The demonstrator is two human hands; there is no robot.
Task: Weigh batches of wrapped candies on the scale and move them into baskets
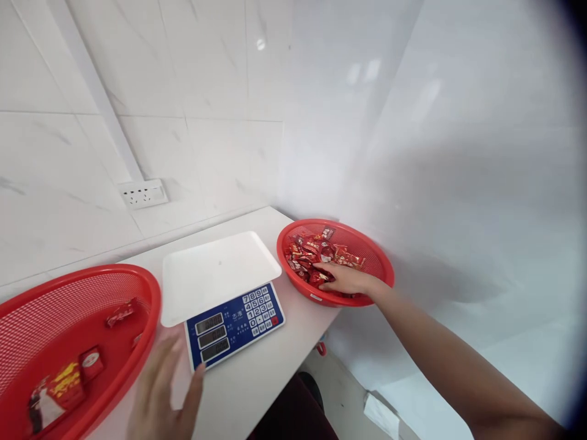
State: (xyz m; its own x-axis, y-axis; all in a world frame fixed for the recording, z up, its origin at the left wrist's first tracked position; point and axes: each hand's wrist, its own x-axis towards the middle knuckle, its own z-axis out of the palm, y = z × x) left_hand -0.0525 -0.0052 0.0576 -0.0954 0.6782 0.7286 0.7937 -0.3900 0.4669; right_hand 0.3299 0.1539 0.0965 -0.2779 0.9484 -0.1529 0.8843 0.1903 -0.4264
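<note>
My right hand [342,278] reaches into the red mesh basket [383,260] on the right side of the table. Its fingers are apart over a heap of small red wrapped packets [312,244], and one red packet [318,279] lies between the fingertips. Slightly blurred, my left hand [162,391] hovers with spread fingers by the front left corner of the blue and white scale [236,327], holding nothing. The scale's white pan [217,272] has nothing on it. In the left red basket [153,293] lie a larger red and yellow packet [66,385] and a few small ones.
A white table [257,385] carries the scale between both baskets. Tiled wall [220,67] rises behind, with a power socket [144,194] on it. A smooth pale wall [435,183] stands close on the right. Something white [381,415] lies on the floor.
</note>
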